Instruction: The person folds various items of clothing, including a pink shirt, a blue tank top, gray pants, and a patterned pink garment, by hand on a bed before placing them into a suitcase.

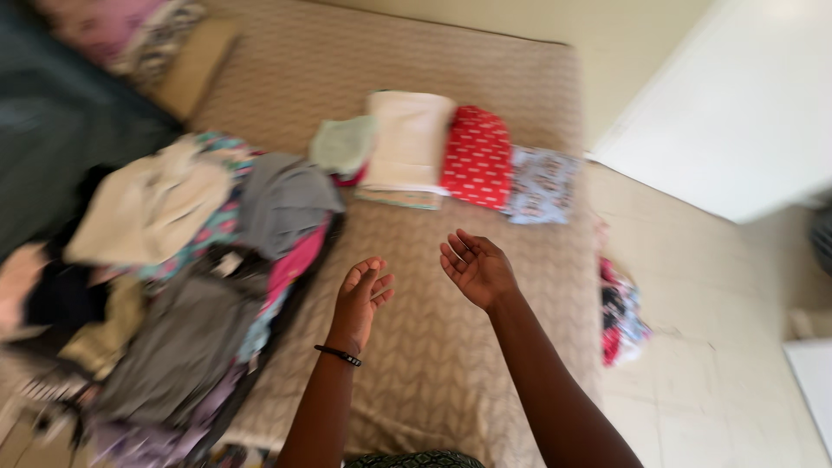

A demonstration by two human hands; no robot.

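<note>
My left hand (362,296) hovers over a beige patterned mattress (451,347), fingers loosely curled, holding nothing; a thin black band sits on its wrist. My right hand (474,267) is beside it, palm up and fingers apart, also empty. A heap of unfolded clothes (182,286) lies just left of my left hand, with a grey garment (282,201) on top. Beyond my hands sits a row of folded items: a pale green piece (344,144), a cream one (407,139), a red one with white marks (477,158) and a light blue printed one (542,185).
A dark teal cloth (52,121) covers the far left. Pillows (147,43) lie at the mattress's top left corner. A bundle of colourful clothes (620,316) rests on the tiled floor (719,364) to the right. A white panel (737,104) stands at the upper right.
</note>
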